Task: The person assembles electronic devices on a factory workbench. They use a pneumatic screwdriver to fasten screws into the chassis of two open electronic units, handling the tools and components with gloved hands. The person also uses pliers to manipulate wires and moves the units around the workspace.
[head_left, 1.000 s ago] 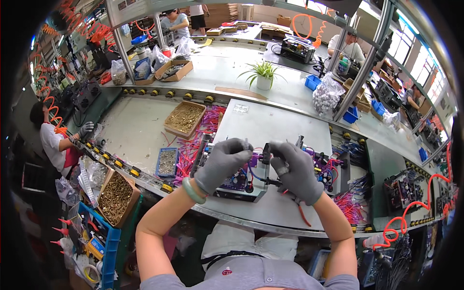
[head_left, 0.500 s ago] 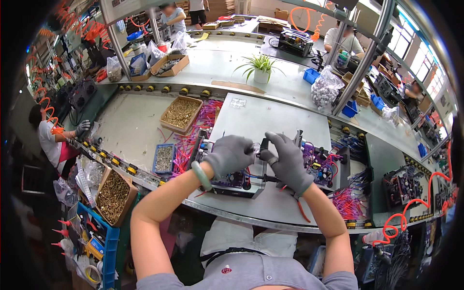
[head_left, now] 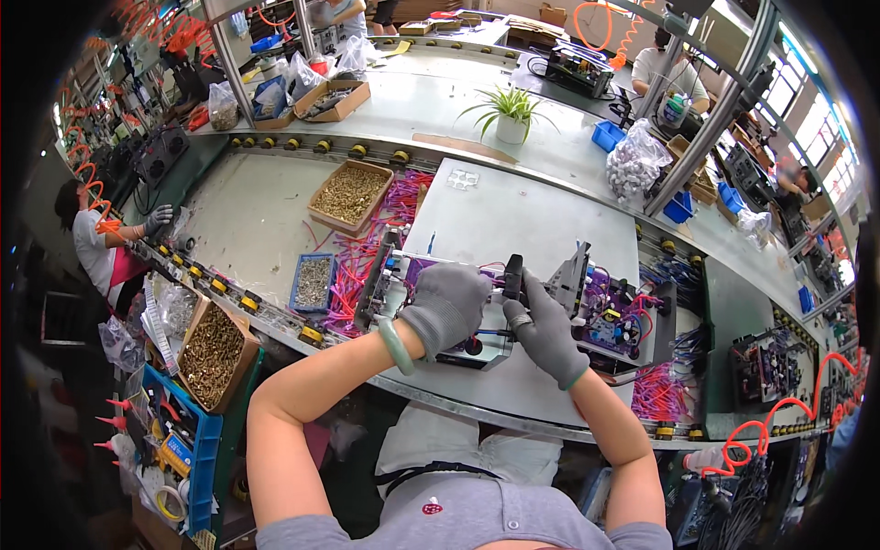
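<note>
The black part sits at the right side of the open chassis, long axis pointing away from the person. The right hand is nearer, fingers against it, grip uncertain; the left hand, leftward, is curled, contents hidden.

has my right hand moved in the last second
Yes: judged against the potted plant, the right hand now sits lower in view and a little further left.
</note>
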A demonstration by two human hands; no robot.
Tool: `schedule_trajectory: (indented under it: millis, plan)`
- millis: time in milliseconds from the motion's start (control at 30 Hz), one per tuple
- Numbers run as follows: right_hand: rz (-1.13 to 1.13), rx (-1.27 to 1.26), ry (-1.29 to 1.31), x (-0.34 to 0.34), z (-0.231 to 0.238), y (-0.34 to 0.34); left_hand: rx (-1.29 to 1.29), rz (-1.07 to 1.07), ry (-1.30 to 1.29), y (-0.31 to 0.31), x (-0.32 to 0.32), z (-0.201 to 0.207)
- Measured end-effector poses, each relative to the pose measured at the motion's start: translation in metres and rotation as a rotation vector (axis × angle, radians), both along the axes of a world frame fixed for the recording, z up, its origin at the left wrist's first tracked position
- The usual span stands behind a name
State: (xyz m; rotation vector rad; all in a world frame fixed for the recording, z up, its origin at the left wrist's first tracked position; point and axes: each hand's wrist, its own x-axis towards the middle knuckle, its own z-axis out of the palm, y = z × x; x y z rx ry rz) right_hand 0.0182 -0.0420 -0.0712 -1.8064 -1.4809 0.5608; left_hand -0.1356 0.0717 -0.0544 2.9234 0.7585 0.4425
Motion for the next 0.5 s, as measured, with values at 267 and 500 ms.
schedule_trajectory:
  millis: [267,500]
  plan:
    - [-0.026,0.055,0.005,-0.005,0.001,-0.001,-0.027,-0.077,-0.054,0.008,0.008,-0.008]
    - [-0.031,0.089,-0.026,-0.008,0.0,0.002,0.002,-0.122,0.072,0.012,0.016,0.003]
